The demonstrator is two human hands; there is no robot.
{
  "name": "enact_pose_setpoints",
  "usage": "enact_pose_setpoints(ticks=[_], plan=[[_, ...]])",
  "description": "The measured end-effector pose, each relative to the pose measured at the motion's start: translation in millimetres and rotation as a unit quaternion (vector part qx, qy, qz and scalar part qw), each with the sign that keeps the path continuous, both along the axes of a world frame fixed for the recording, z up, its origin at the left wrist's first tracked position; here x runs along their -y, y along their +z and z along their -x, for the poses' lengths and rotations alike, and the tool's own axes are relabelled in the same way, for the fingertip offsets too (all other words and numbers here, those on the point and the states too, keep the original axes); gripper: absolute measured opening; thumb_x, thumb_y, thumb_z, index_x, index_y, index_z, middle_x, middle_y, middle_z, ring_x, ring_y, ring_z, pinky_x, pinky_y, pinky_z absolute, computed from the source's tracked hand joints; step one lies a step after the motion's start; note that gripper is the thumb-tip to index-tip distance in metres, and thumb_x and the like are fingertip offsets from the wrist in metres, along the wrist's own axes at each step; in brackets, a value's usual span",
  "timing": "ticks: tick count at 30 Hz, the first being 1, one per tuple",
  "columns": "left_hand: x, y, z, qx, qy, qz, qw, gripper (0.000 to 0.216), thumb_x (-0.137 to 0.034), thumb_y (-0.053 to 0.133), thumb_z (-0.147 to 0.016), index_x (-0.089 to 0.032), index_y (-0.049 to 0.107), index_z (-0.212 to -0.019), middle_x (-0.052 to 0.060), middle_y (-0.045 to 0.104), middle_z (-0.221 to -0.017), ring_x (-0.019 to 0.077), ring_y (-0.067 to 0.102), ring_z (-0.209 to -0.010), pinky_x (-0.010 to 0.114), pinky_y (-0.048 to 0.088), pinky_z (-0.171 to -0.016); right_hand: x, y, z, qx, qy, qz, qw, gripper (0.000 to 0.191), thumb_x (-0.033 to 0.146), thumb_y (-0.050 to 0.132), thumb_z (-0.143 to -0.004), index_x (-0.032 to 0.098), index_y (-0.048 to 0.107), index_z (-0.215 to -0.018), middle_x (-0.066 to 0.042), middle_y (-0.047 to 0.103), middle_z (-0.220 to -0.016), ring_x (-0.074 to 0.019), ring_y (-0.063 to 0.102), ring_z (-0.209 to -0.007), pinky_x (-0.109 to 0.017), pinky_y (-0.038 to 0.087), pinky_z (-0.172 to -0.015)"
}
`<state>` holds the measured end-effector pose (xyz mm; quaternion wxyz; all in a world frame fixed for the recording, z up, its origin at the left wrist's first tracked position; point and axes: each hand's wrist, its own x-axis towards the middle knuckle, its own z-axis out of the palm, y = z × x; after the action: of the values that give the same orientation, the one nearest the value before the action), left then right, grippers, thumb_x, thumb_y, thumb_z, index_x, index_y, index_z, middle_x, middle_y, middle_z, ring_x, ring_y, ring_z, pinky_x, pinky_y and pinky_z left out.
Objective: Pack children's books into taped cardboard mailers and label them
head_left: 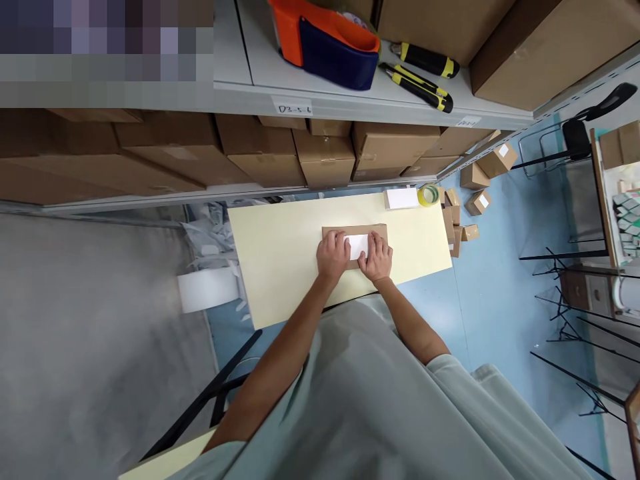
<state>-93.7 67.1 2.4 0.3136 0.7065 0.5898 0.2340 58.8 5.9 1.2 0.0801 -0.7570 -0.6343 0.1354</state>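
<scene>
A small brown cardboard box (354,230) lies on the pale yellow table (285,253) in front of me. On its top is a blank white label (357,246). My left hand (333,257) rests on the box's left part, fingers bent and pressed at the label's left edge. From the other side, my right hand (377,257) lies on the box with its fingers and thumb at the label's right edge. The fingers partly cover both ends of the label.
A white box (401,198) and a roll of tape (428,195) sit at the table's far right. The shelf above holds an orange-and-blue tape dispenser (333,47) and two utility knives (427,60). Cardboard boxes (325,157) fill the lower shelf; small boxes (479,202) lie on the floor.
</scene>
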Motion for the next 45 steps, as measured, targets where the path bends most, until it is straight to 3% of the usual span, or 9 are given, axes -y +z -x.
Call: enact_pose_setpoints(ticks=[6,22,38,45], plan=[[-1,-6.0,-1,-0.055,0.000,-0.042,0.998,0.040,-0.037,0.038,-0.110,-0.015,0.069,-0.123,0.020,0.070,-0.121,0.0327,0.069,-0.111,0.044,0.049,-0.094,3,-10.6,-2,0.043,0.024,-0.058,0.997,0.066,0.038,0.045,-0.101,0.006,0.049,-0.159,-0.024,0.051,-0.162,-0.0379,0.042,-0.147,-0.051,0.040,-0.111],[0,-5.2,-4,-0.069,0.004,0.006,0.998,0.038,-0.036,0.040,-0.109,-0.014,0.067,-0.125,0.023,0.069,-0.126,0.0363,0.067,-0.119,0.048,0.049,-0.100,6,-20.9,-1,0.048,0.025,-0.058,0.997,0.069,0.038,0.047,-0.098,0.006,0.050,-0.159,-0.025,0.052,-0.161,-0.0400,0.042,-0.147,-0.052,0.039,-0.108],[2,-11.8,-4,-0.090,0.003,-0.056,0.994,0.036,-0.034,0.041,-0.109,-0.015,0.068,-0.122,0.022,0.071,-0.119,0.0335,0.069,-0.113,0.045,0.051,-0.095,7,-19.5,0,0.061,0.030,-0.051,0.996,0.068,0.036,0.045,-0.099,0.006,0.049,-0.161,-0.026,0.051,-0.162,-0.0393,0.040,-0.147,-0.051,0.037,-0.109],[1,-8.3,-5,-0.100,0.007,-0.047,0.994,0.034,-0.033,0.041,-0.109,-0.015,0.068,-0.120,0.021,0.072,-0.117,0.0330,0.070,-0.111,0.044,0.051,-0.095,6,-18.0,0,0.058,0.027,-0.052,0.997,0.067,0.036,0.047,-0.098,0.007,0.051,-0.159,-0.026,0.053,-0.160,-0.0391,0.041,-0.146,-0.050,0.036,-0.108]])
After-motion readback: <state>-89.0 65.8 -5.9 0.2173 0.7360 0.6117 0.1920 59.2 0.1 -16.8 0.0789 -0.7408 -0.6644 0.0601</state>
